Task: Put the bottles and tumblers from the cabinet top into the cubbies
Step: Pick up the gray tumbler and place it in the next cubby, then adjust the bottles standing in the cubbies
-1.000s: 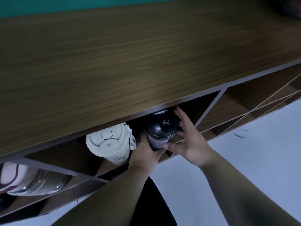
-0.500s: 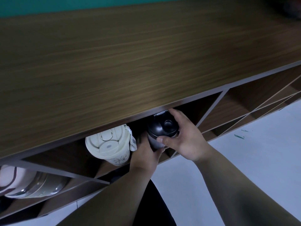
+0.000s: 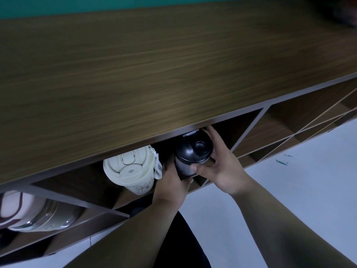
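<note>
A black shaker bottle [image 3: 193,151] with a dark lid stands in the top-row cubby just under the wooden cabinet top [image 3: 154,70]. My left hand [image 3: 172,180] presses its lower left side. My right hand [image 3: 218,165] wraps its right side and front, thumb under the lid. A cream tumbler [image 3: 131,169] with a flip lid and strap stands in the same cubby, to the left, close beside my left hand.
A pale and steel tumbler [image 3: 36,215] lies in the cubby at far left. Open cubbies [image 3: 274,128] with thin dividers run to the right. White floor [image 3: 289,180] lies below. A dark blurred object [image 3: 345,10] sits at the cabinet top's far right corner.
My right hand has gone from open fingers beside the lid to a closed grip around the black bottle. The bottle has shifted slightly deeper under the top. The cream tumbler stays put.
</note>
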`<state>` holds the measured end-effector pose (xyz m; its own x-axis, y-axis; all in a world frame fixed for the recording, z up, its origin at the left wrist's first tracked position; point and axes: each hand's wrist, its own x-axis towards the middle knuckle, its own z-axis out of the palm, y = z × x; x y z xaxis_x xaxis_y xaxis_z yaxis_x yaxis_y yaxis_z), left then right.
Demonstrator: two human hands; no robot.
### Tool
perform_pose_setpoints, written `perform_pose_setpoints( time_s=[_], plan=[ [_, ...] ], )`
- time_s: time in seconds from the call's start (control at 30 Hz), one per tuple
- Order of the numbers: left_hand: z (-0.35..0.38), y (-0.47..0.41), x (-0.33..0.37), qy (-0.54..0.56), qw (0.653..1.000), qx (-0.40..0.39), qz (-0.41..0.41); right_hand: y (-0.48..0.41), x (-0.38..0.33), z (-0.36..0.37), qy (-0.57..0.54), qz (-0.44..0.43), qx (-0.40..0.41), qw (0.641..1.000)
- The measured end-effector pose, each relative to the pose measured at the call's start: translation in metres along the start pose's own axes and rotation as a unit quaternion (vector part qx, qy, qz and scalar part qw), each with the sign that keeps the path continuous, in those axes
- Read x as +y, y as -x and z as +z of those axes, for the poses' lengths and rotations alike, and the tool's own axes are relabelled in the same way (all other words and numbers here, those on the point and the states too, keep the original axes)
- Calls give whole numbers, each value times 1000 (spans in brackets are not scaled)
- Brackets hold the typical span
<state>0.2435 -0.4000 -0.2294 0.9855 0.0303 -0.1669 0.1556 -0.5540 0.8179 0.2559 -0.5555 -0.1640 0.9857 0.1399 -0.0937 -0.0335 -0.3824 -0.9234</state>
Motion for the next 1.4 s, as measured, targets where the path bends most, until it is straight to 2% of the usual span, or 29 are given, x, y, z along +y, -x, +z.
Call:
perform_pose_setpoints(
  time_s=[0.07, 0.13, 0.27, 0.33, 0.43, 0.5, 0.57, 0.73, 0.93, 1.07, 1.4],
  plan=[
    [-7, 10, 1, 45, 999, -16, 11, 14, 2, 0, 8, 13, 10, 1000],
    [-19, 26, -1, 71, 995, -74, -2, 36, -1, 3, 11, 24, 52, 998],
    [-57, 62, -24, 8, 972, -230, -42, 83, -26, 19, 26, -34, 219, 975],
    [-77, 79, -32, -9, 964, -257, -62, 93, -48, 29, 39, -62, 211, 975],
    [-101, 99, -45, -47, 986, -138, -83, 90, -83, 45, 51, -60, 104, 991],
    [-114, 104, -49, 0, 993, -39, -115, 80, -101, 56, 73, -32, 35, 996],
    [-122, 103, -44, 55, 988, 7, -144, 67, -117, 68, 92, -8, 14, 996],
    [-130, 85, -23, 116, 987, -2, -111, 41, -137, 100, 132, 20, 25, 991],
    [-128, 63, -5, 124, 990, 13, -72, 31, -128, 119, 117, 42, 62, 990],
    [-130, 60, -7, 101, 989, 7, -103, 29, -124, 122, 102, 60, 75, 990],
    [-128, 62, -9, 90, 990, 25, -106, 26, -123, 122, 94, 58, 65, 992]
  ],
)
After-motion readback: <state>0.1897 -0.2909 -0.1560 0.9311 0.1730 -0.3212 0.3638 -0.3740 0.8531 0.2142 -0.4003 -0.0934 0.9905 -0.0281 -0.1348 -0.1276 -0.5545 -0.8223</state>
